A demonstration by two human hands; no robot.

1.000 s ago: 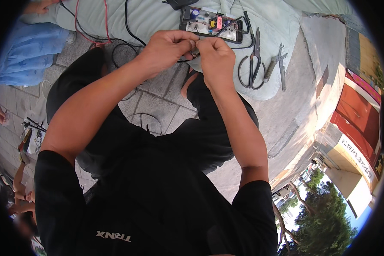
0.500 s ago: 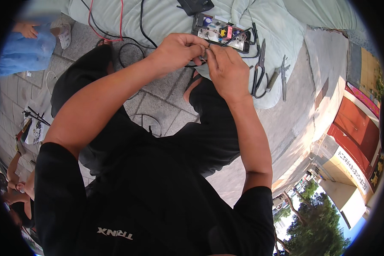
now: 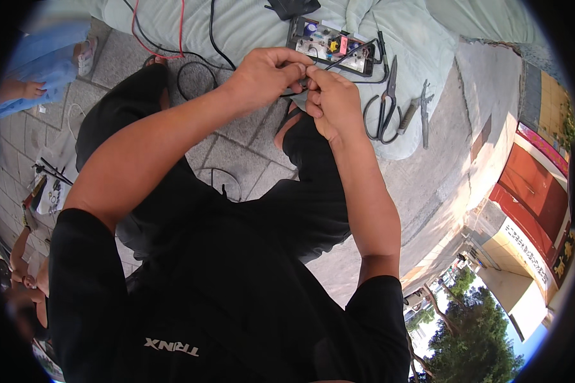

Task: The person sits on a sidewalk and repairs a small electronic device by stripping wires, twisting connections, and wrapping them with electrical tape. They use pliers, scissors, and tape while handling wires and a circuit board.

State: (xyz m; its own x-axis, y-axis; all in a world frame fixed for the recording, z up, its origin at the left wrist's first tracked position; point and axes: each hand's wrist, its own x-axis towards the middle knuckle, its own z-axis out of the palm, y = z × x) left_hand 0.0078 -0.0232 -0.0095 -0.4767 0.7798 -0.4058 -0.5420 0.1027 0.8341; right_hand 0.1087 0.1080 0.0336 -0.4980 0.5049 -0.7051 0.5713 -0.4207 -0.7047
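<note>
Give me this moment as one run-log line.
left hand: fingertips drawn together, grip unclear | right hand: same, close beside left | circuit board: in black case, beyond hands | scissors: on pale cloth, right of hands

The right hand (image 3: 336,103) has turned, its curled fingers (image 3: 314,103) now showing.

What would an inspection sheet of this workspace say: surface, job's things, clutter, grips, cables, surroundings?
Surface: pale green cloth, wrinkled.
Job's things: open black case on the cloth, circuit board exposed.
Clutter: scissors and a metal tool right of the case; black flat piece at the top edge.
Grips: left grip and right grip pinched, fingertips close together below the case; anything between them cannot be made out.
Cables: red wire and black cable on the cloth, left.
Surroundings: paving; another person's hand, left; tree, right.
</note>
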